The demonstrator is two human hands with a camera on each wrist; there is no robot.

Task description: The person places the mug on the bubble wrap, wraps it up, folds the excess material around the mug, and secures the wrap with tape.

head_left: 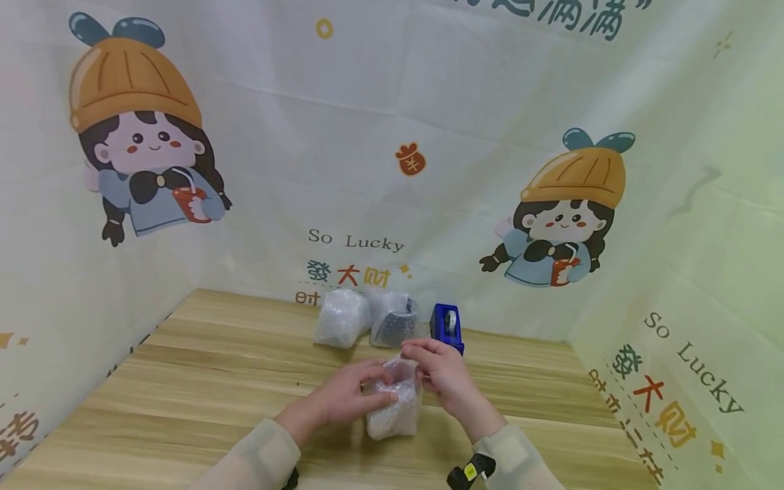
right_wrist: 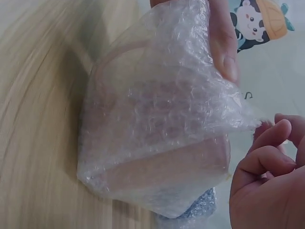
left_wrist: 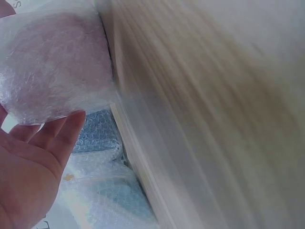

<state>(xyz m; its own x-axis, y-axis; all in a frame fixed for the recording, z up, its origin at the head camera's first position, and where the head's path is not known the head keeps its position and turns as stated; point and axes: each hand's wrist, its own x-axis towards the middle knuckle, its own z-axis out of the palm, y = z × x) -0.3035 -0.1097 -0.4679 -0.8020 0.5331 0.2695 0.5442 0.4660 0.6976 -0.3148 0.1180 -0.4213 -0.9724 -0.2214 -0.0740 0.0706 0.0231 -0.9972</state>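
A pinkish object in bubble wrap point(head_left: 393, 412) stands on the wooden table between the two hands. In the right wrist view, a curved pink edge shows through the wrap point(right_wrist: 157, 95); the object's kind is hidden. My left hand point(head_left: 349, 395) grips the package from its left side, thumb toward the front. Its fingers point(left_wrist: 50, 133) lie along the wrapped side in the left wrist view. A loose upper corner of the wrap is pinched by my right hand point(head_left: 444, 374), whose fingertips point(right_wrist: 274, 136) pull it out to a point.
Behind the hands stand two more bubble-wrapped items, one whitish point(head_left: 343, 318) and one dark grey point(head_left: 395, 323). A blue tape dispenser point(head_left: 447, 327) sits to their right. The wooden table point(head_left: 202, 367) meets a printed cloth backdrop point(head_left: 294, 170) at the back and sides.
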